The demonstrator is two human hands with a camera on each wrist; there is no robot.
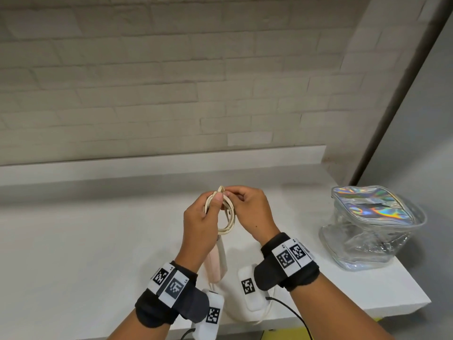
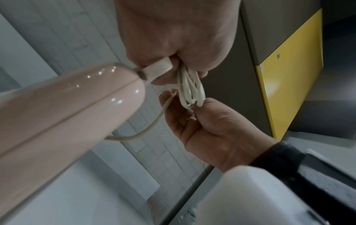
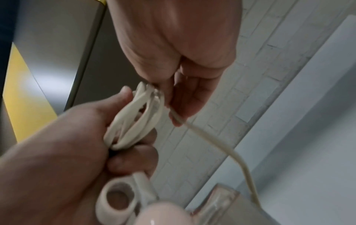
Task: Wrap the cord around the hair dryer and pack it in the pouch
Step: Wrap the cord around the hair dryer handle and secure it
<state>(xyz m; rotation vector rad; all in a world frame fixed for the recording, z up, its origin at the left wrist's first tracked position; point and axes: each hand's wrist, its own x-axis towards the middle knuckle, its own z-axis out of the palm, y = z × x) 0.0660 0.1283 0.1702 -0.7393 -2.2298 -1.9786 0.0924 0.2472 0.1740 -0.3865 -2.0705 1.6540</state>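
The cord point(image 1: 226, 212) is shown gathered into a small coil of several loops, held in the air above the middle of the white worktop point(image 1: 98, 241). The left hand point(image 1: 201, 224) is curled round one side of the coil, thumb pressed over the strands; the right hand point(image 1: 252, 212) pinches the top of the loops between thumb and fingertips. The pink hair dryer point(image 1: 215, 263) hangs below the left hand by its cord end, its white hanging loop point(image 3: 115, 196) seen in the right wrist view. A loose length of cord point(image 3: 212, 140) trails from the coil toward the dryer. The iridescent pouch point(image 1: 372, 227) stands near the right edge of the worktop, well apart from the hands; whether it is open cannot be told. The coiling step appears nearly complete. For a neat result, the loops should be kept equal and pinned by the left thumb while the remaining slack is drawn snug, so that no loop springs free before packing.
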